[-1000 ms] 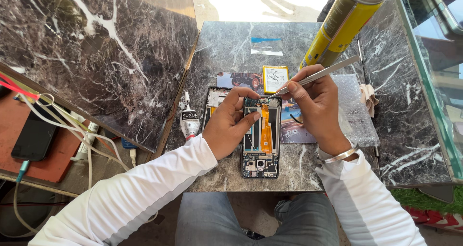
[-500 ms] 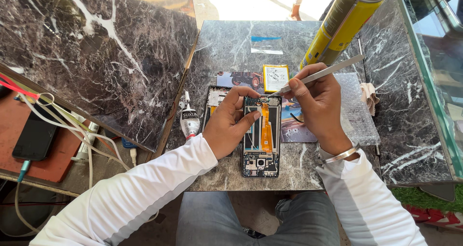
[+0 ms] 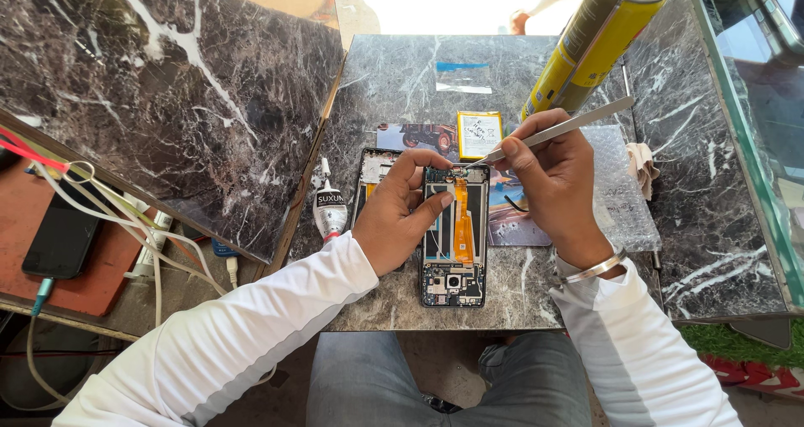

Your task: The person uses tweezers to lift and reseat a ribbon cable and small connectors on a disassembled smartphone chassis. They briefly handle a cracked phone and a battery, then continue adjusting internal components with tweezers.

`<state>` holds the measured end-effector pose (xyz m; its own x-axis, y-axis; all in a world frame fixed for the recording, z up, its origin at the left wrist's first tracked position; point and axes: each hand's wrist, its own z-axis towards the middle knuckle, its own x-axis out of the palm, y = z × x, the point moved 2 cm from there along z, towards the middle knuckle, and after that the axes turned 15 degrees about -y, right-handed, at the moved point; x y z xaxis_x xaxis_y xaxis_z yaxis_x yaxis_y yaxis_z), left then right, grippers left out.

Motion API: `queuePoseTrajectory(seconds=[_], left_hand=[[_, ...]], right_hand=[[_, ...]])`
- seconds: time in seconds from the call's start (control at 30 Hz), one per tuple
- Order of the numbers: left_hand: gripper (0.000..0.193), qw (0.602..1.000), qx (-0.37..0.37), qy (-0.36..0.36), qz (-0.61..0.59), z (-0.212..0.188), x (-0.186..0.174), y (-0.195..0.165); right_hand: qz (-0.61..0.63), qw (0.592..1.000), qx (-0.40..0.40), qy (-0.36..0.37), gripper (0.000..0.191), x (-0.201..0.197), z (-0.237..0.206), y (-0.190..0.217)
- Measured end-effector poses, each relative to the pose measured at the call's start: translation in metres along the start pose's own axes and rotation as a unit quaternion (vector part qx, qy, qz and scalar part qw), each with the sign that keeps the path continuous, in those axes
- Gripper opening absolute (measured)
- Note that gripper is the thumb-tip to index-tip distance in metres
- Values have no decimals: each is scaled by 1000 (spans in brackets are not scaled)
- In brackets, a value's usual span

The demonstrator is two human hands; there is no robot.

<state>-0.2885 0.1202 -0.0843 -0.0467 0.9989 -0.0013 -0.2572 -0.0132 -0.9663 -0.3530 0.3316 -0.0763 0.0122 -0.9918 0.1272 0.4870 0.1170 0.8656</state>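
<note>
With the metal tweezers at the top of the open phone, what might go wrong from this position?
1. The tweezers in the right hand have their tips on the top edge of the opened phone; a slip may scratch or short exposed parts.
2. The orange flex cable lies just below the tips and could tear.
3. The left hand steadies only one side, so the phone may shift on the marble table.

Glue bottle (image 3: 329, 209) left of opened phone (image 3: 454, 234)

glossy marble table (image 3: 402, 84) – brushed metal tweezers (image 3: 561, 130), shiny yellow can (image 3: 590, 46).
</note>
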Motion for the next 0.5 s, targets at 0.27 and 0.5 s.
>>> queuePoseTrajectory(seconds=[0.27, 0.5], left_hand=[[33, 998, 8, 21, -54, 0, 1, 6], [35, 999, -9, 15, -44, 0, 1, 9]], right_hand=[[-12, 1000, 1, -9, 19, 0, -1, -2], [-12, 1000, 13, -13, 21, 2, -2, -1]])
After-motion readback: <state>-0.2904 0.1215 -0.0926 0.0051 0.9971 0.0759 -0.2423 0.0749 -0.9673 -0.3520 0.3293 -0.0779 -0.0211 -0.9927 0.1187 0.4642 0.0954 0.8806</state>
